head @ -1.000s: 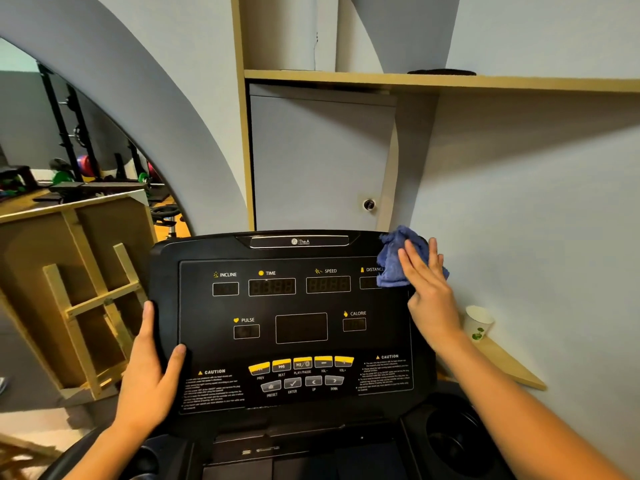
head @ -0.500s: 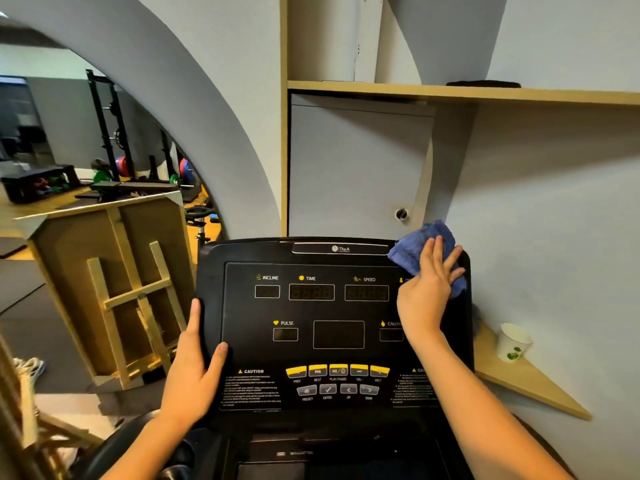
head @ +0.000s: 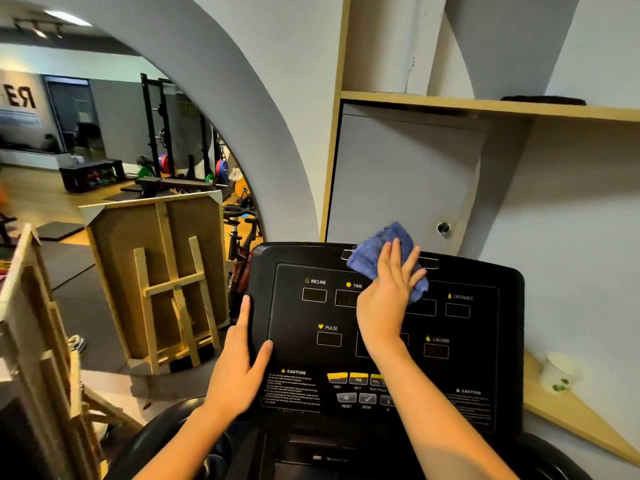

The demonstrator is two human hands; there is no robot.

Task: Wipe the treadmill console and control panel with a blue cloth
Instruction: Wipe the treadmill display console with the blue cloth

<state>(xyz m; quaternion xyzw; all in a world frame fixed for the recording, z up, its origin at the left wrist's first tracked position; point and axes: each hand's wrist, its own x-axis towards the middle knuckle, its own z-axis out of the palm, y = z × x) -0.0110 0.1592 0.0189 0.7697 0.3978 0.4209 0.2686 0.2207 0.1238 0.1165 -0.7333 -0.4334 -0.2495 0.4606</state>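
Flat right hand point(head: 388, 299) pressing a blue cloth point(head: 375, 252) against the treadmill console point(head: 485, 341)

Cloth at the panel's twelve o'clock edge, beneath outstretched fingers, nothing pinched; left hand point(head: 239, 365) gripping the console's nine o'clock side, thumb on the face, fingers along the rim; paper cup point(head: 559, 374) at three o'clock on a wooden shelf point(head: 571, 417).

The console's point(head: 485, 341) right half lies bare; a cup point(head: 559, 374) stands beside it, against the wall point(head: 571, 237).

Console point(head: 485, 341) glossy smooth black plastic w/ matt bezel; blue cloth point(head: 374, 252) nubby terry; shelf point(head: 485, 105) pale wood laminate.
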